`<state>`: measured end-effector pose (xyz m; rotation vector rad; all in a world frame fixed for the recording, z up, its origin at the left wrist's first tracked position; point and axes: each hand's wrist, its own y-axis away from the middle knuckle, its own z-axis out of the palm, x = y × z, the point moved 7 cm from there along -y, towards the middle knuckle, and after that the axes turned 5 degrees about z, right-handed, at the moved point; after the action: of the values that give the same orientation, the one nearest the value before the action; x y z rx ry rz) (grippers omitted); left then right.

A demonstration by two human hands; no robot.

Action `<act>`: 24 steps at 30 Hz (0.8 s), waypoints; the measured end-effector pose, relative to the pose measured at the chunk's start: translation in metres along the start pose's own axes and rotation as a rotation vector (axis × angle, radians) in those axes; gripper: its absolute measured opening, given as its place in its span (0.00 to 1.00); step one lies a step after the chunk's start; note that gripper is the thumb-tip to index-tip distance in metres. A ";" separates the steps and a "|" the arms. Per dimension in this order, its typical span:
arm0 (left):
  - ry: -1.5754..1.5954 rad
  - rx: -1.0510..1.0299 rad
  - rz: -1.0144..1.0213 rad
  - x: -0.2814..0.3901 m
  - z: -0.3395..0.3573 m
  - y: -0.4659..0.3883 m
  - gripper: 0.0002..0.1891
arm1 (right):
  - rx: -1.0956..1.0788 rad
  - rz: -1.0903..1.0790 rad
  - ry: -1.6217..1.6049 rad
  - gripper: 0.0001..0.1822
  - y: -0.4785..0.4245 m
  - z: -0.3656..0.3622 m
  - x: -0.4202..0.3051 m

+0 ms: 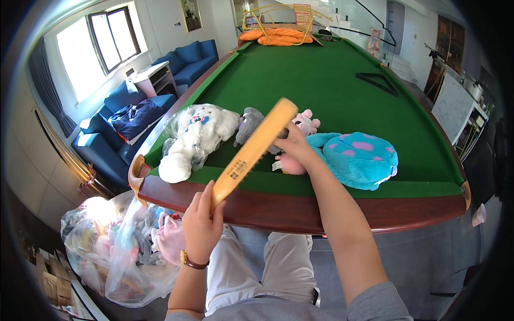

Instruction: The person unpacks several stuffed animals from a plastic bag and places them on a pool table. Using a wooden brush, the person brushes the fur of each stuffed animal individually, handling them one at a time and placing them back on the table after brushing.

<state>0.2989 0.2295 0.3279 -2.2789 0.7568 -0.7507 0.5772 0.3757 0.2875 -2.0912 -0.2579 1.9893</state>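
Note:
In my left hand is the lower end of a wooden brush, held slantwise above the near edge of a pool table. Dark bristles show along its underside, and its back bears printing. My right hand reaches over the table, its fingers around part of a grey plush toy that the brush partly hides. Beside my right wrist lie a pink plush toy with a white tag and a blue plush item with purple spots. To the left, a white plush toy sits in clear plastic.
A clear bag of plush toys stands on the floor left of my legs. On the green cloth are a black triangle rack and, far off, orange fabric under a yellow metal frame. Blue sofas line the left.

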 end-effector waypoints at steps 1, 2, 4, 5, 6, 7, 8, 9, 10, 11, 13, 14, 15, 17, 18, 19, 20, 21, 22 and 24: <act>-0.033 0.005 -0.013 -0.001 0.000 0.000 0.24 | 0.002 -0.030 0.019 0.21 -0.001 -0.001 0.000; -0.067 0.009 -0.026 -0.003 0.001 0.001 0.24 | 0.004 -0.059 0.039 0.21 -0.004 -0.003 0.005; -0.125 0.091 -0.062 -0.012 0.001 0.003 0.23 | 0.058 -0.129 0.114 0.22 -0.009 -0.010 0.013; -0.110 0.109 -0.127 -0.020 -0.002 0.004 0.23 | 0.092 -0.152 0.144 0.22 -0.012 -0.015 0.016; -0.133 0.145 -0.122 -0.021 -0.005 0.006 0.23 | 0.120 -0.173 0.170 0.22 -0.014 -0.014 0.016; -0.156 0.180 -0.116 -0.022 -0.008 0.007 0.23 | 0.148 -0.193 0.197 0.22 -0.015 -0.015 0.015; -0.121 0.176 -0.111 -0.021 -0.008 0.006 0.23 | 0.179 -0.106 0.218 0.20 -0.018 -0.020 0.020; -0.088 0.172 -0.111 -0.018 -0.010 0.007 0.23 | 0.204 -0.018 0.239 0.18 -0.019 -0.024 0.019; -0.055 0.168 -0.111 -0.015 -0.010 0.008 0.23 | 0.228 0.071 0.261 0.16 -0.020 -0.028 0.020; -0.007 0.146 -0.105 -0.013 -0.007 0.009 0.24 | 0.235 0.120 0.104 0.17 -0.024 -0.033 0.029; 0.029 0.073 -0.023 -0.003 0.001 0.007 0.25 | 0.266 0.215 -0.202 0.19 -0.026 -0.046 0.043; 0.068 0.023 -0.002 0.001 0.007 0.006 0.25 | 0.266 0.308 -0.383 0.23 -0.025 -0.048 0.054; 0.050 -0.017 0.038 0.003 0.011 0.005 0.26 | 0.188 0.293 -0.428 0.28 -0.025 -0.044 0.051; -0.001 -0.064 0.071 0.004 0.013 0.004 0.26 | -0.035 0.307 -0.465 0.34 -0.017 -0.026 0.029; -0.007 -0.031 0.047 0.003 0.013 0.001 0.26 | 0.048 0.279 -0.467 0.37 -0.014 -0.027 0.024; -0.013 0.003 0.023 0.002 0.012 -0.002 0.25 | 0.192 0.261 -0.555 0.36 -0.019 -0.033 0.032; -0.019 0.036 -0.002 0.001 0.011 -0.004 0.25 | 0.097 0.330 -0.537 0.35 -0.014 -0.035 0.033; -0.060 0.074 -0.046 -0.004 0.008 -0.006 0.25 | -0.005 0.400 -0.522 0.33 -0.004 -0.026 0.020; -0.062 0.085 -0.079 -0.008 0.007 -0.006 0.25 | -0.006 0.397 -0.512 0.32 -0.005 -0.025 0.020; -0.038 0.092 -0.089 -0.008 0.006 -0.006 0.25 | 0.041 0.384 -0.516 0.31 -0.006 -0.025 0.019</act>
<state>0.2993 0.2405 0.3255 -2.2488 0.5946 -0.7645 0.6032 0.3854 0.2719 -1.6588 0.1089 2.7160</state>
